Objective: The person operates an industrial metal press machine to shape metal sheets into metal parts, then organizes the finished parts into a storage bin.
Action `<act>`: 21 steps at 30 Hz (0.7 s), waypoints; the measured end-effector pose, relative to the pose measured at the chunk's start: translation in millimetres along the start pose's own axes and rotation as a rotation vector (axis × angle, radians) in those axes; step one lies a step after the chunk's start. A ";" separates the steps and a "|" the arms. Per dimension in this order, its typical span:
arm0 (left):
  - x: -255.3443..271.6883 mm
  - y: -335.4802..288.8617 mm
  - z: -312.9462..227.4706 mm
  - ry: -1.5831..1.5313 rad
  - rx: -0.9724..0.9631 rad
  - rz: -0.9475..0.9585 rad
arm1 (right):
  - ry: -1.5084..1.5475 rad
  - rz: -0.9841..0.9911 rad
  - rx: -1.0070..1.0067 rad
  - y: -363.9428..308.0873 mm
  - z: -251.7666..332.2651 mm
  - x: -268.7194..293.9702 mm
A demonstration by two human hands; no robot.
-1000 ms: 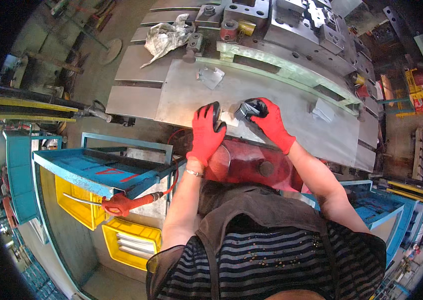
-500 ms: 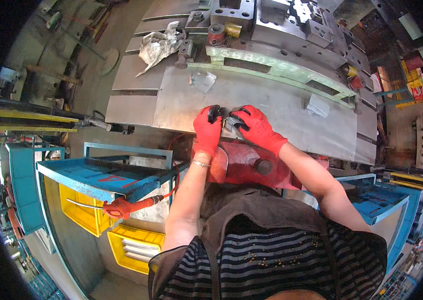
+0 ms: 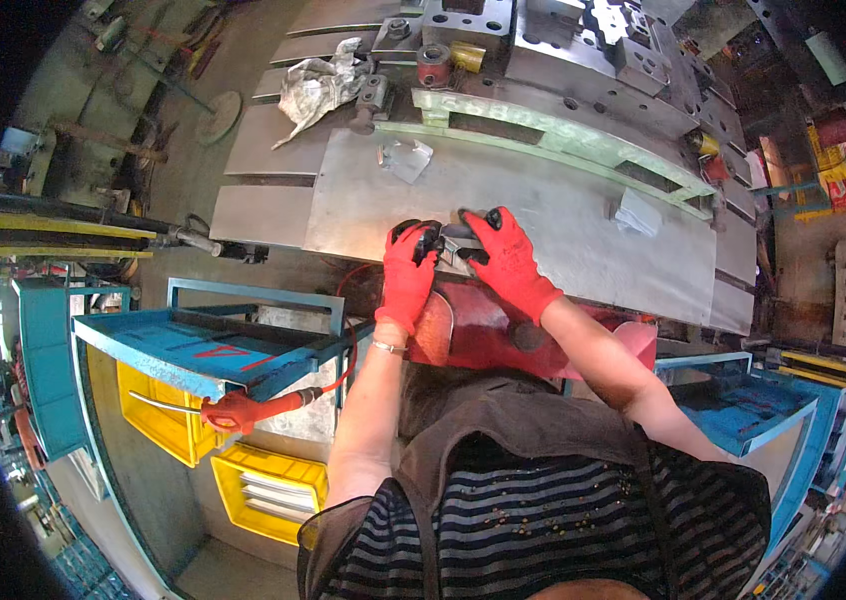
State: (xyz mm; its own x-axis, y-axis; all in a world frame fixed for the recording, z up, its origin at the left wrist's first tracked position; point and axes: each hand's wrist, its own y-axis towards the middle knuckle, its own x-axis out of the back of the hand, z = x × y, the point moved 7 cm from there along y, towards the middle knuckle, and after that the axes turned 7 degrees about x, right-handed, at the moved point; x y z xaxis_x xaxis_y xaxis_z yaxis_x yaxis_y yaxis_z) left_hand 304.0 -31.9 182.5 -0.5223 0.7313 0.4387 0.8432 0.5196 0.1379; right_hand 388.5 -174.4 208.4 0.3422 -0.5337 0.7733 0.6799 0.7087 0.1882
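Note:
Both my hands wear red gloves with black fingertips and meet over the front edge of the bare metal plate (image 3: 563,215). Between them sits a small grey metal part (image 3: 453,250), largely covered by the fingers; its exact kind cannot be made out. My left hand (image 3: 410,275) is closed, its bent fingers pressed against the left end of the part. My right hand (image 3: 513,258) grips from the other side, thumb below and fingertips above.
Beyond the plate stands a heavy steel die (image 3: 563,130) with a pale green base. A crumpled cloth (image 3: 318,92) lies far left; a white scrap (image 3: 635,212) lies right. A blue cart (image 3: 193,350) at left carries a red air gun (image 3: 238,410); yellow bins (image 3: 268,490) are below.
My right hand has shifted a little left and turned, its thumb and fingers now farther apart around the part. My left hand has come slightly toward me and left.

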 end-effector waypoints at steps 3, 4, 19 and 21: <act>1.6 1.7 5.6 -0.094 -0.002 0.134 | -0.163 0.002 0.153 3.4 -0.9 -2.1; 2.9 2.5 -1.0 -0.092 -0.002 0.135 | -0.171 0.005 0.167 4.1 -1.7 -3.2; -26.5 -15.3 -26.7 0.352 -0.120 -0.147 | 0.498 0.245 0.002 72.8 -26.0 14.6; -29.7 -15.7 -24.0 0.361 -0.090 -0.159 | 0.378 0.143 -0.022 105.9 -32.5 -2.8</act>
State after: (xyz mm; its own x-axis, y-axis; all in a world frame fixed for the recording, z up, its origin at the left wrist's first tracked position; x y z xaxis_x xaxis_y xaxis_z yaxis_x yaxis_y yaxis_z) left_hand 309.4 -72.4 188.6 -0.5824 0.4348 0.6868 0.7718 0.5611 0.2992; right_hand 480.7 -112.8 206.5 0.6462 -0.5654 0.5126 0.6205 0.7803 0.0784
